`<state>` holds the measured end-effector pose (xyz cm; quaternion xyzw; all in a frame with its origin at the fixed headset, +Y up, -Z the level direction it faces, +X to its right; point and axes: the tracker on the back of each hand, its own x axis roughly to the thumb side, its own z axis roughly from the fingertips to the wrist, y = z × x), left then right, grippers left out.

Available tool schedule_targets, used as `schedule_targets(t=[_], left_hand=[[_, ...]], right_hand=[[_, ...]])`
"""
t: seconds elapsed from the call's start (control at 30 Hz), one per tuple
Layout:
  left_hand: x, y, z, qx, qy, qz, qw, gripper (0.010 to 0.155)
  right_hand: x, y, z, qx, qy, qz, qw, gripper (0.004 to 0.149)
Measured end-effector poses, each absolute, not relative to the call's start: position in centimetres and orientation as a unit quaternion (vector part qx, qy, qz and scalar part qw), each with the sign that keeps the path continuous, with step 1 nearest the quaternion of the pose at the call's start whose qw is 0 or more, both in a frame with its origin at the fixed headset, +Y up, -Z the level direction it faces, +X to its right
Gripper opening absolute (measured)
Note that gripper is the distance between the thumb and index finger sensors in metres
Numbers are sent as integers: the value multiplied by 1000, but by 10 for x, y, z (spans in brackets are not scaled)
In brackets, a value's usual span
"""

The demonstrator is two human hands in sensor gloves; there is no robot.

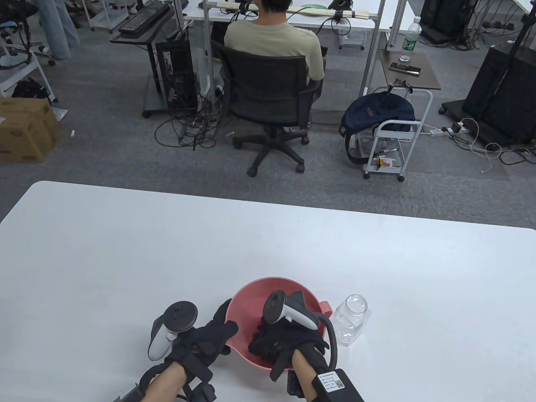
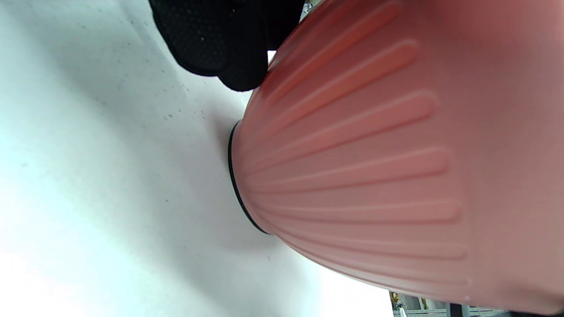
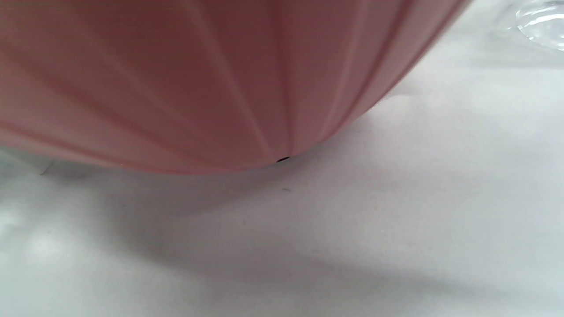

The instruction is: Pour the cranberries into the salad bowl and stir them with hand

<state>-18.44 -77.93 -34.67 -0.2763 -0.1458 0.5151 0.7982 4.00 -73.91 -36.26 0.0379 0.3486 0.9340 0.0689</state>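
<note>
The pink ribbed salad bowl [image 1: 251, 291] stands near the table's front edge; its outer wall fills the left wrist view [image 2: 352, 176] and the right wrist view [image 3: 198, 88]. My left hand [image 1: 226, 322] grips the bowl's left rim, thumb over the edge, with the fingertips [image 2: 220, 44] against the outer wall. My right hand [image 1: 261, 339] reaches down inside the bowl. Its fingers are hidden under the tracker and merge with a dark mass at the bottom, so I cannot tell cranberries from glove. A clear jar [image 1: 351, 320] stands empty and lidless just right of the bowl.
The white table [image 1: 167, 251] stretches away on all sides of the bowl. The jar's glass edge [image 3: 542, 22] shows at the top right of the right wrist view. Beyond the table's far edge, a person sits in an office chair [image 1: 272, 96].
</note>
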Motion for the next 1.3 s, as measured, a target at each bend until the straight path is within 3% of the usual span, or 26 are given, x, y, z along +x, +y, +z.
schedule_targets(t=[0.3, 0.8, 1.3], left_hand=[[-185, -779, -347, -276, -145, 514, 799, 76], [-184, -779, -347, -276, -146, 514, 799, 76], [-184, -780, -347, -279, -153, 517, 795, 77]], right_hand=[[42, -736, -362, 3, 327, 944, 36, 94], [37, -744, -365, 34, 372, 927, 23, 57], [38, -739, -365, 57, 375, 923, 65, 65]])
